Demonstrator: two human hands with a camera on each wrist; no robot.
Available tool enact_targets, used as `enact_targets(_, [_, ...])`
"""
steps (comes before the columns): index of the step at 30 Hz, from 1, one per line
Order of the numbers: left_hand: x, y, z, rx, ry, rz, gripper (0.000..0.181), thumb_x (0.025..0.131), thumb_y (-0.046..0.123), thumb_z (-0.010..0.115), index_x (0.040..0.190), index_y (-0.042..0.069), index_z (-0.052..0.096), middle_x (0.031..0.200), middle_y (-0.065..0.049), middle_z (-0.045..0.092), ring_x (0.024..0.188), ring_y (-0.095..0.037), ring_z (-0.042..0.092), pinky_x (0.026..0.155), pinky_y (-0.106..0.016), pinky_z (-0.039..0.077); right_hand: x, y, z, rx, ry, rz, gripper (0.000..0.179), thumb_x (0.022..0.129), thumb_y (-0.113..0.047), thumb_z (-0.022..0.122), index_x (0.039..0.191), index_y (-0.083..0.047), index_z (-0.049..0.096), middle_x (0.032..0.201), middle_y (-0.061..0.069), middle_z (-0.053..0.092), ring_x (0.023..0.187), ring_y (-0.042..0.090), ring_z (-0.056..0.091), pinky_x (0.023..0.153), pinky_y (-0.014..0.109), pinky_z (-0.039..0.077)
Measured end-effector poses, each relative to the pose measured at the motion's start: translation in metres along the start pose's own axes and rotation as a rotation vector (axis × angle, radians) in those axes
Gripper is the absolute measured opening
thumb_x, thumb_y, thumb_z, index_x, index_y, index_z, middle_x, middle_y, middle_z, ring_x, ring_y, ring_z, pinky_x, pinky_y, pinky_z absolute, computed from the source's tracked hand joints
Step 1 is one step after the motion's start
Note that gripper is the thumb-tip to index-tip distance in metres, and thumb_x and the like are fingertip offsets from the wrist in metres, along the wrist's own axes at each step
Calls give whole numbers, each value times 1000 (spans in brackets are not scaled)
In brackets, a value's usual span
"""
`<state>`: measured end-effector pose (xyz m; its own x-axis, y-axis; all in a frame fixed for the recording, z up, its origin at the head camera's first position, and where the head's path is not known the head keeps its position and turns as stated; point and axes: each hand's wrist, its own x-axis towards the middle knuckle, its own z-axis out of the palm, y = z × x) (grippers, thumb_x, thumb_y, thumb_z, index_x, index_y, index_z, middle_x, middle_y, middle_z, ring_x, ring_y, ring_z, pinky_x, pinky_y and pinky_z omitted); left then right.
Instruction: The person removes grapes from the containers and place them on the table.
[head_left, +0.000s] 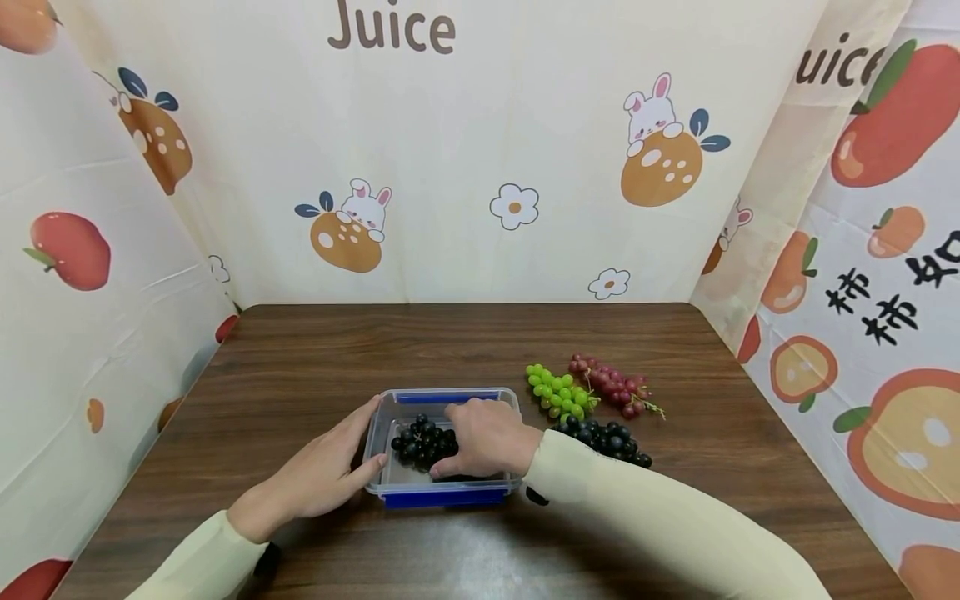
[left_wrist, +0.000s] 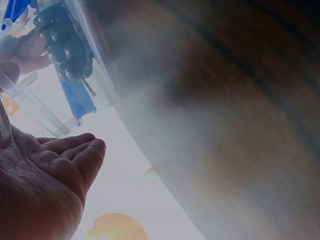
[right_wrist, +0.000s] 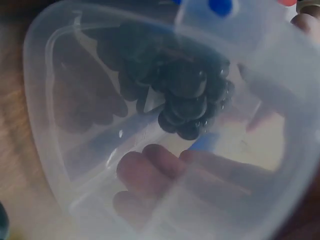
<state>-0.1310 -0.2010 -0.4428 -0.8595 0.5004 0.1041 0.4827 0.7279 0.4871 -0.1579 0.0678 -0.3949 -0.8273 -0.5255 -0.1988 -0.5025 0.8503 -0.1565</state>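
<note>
A clear plastic food container (head_left: 450, 487) with blue latches stands without a lid on the table. Inside it lies a bunch of black grapes (head_left: 422, 442), partly hidden beneath my right hand (head_left: 489, 437). This hand reaches down into the container from the right. Through the cloudy wall in the right wrist view, its fingertips (right_wrist: 142, 172) are bent a little and sit beside the grapes (right_wrist: 182, 85), with a gap between. My left hand (head_left: 322, 473) rests against the container's left side, fingers extended along the wall and thumb by the front corner.
Right of the container lie a green grape bunch (head_left: 558, 392), a red grape bunch (head_left: 617, 387) and another black bunch (head_left: 609, 438), partly behind my right sleeve (head_left: 645, 508). The brown wooden table (head_left: 360, 342) meets printed curtains (head_left: 450, 167) at the back and sides.
</note>
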Motion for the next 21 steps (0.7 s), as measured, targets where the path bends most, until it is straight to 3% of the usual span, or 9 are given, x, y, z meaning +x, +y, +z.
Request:
enact_targets(9, [1,-1,1,12,25,30,81,104,37,61,165,8,16,167,-15,27,146,-33,39,111,-55,40,6,-6,8,-54,18,-24,72,79,-70,76,118,-11,72,83,0,69,71,15,67,61,35,58])
enact_targets(21, [1,-2,2,8,20,21,82,104,39,60,166,10,16,167,-13,26,146,-32,40,111,-55,41,11,-9,17,-61,1,-4,74,80,-70,75,124,-10,71,87,3,71,73,14,67,63,34,58])
